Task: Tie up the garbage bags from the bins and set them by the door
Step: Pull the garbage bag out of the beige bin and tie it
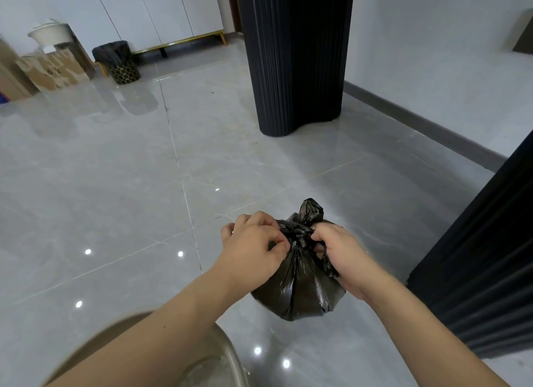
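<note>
A small black garbage bag, full and rounded, hangs in the air above the grey tiled floor, low in the middle of the view. Its neck is twisted into a knot, with a loose tail sticking up behind. My left hand pinches the plastic on the knot's left side. On the right side my right hand grips the plastic, with a strip running down inside the palm. Under my left forearm is the rim of an open beige bin, with no bag showing in it.
A second bin with a black liner stands far left by cardboard boxes and white cabinets. A black ribbed pillar rises ahead; another black ribbed surface is close on the right. A white wall with a grey skirting runs behind.
</note>
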The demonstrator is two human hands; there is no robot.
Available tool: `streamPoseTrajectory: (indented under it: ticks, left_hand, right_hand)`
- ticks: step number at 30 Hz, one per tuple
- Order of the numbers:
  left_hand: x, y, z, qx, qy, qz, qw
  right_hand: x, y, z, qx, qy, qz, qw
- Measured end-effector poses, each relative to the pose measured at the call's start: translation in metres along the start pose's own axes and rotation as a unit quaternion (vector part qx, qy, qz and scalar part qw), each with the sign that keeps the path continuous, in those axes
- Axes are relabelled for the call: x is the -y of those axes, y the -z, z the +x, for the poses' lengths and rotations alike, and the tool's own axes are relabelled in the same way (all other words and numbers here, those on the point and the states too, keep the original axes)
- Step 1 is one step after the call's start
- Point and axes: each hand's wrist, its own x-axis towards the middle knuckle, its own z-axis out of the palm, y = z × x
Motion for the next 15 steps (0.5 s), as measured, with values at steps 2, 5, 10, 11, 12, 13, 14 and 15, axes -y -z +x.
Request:
streamPoseTrajectory:
  ticks: [2, 5, 10, 11, 12, 13, 14, 15]
  left_hand:
    - [-0.0009, 0.0002, 0.0022, 0.005, 0.009, -0.022, 1.000]
    - [-0.0013, 0.0012, 0.0043, 0.012, 0.032, -0.057, 0.998]
    - [-0.0016, 0.0050, 0.0077, 0.024, 0.052, -0.109, 0.992]
    - [-0.0014, 0.0054, 0.0082, 0.025, 0.051, -0.115, 0.992]
    - [-0.0011, 0.0054, 0.0086, 0.027, 0.049, -0.121, 0.991]
    - [-0.0011, 0.0053, 0.0089, 0.028, 0.048, -0.128, 0.990]
    - [-0.0008, 0.0048, 0.0093, 0.028, 0.049, -0.134, 0.989]
    - [-0.0007, 0.0044, 0.0097, 0.027, 0.051, -0.138, 0.989]
  right_hand:
    - [-0.0007, 0.0004, 0.0006, -0.003, 0.005, -0.022, 1.000]
    - [-0.0014, 0.0000, 0.0002, -0.002, 0.022, -0.048, 0.999]
    - [-0.0035, -0.0023, -0.0001, 0.003, 0.036, -0.070, 0.997]
    - [-0.0038, -0.0024, 0.0004, 0.004, 0.034, -0.069, 0.997]
    - [-0.0040, -0.0028, 0.0011, 0.004, 0.032, -0.069, 0.997]
    - [-0.0041, -0.0034, 0.0013, 0.004, 0.032, -0.069, 0.997]
    - [-0.0043, -0.0041, 0.0015, 0.003, 0.032, -0.069, 0.997]
    - [-0.0047, -0.0046, 0.0017, 0.003, 0.034, -0.069, 0.997]
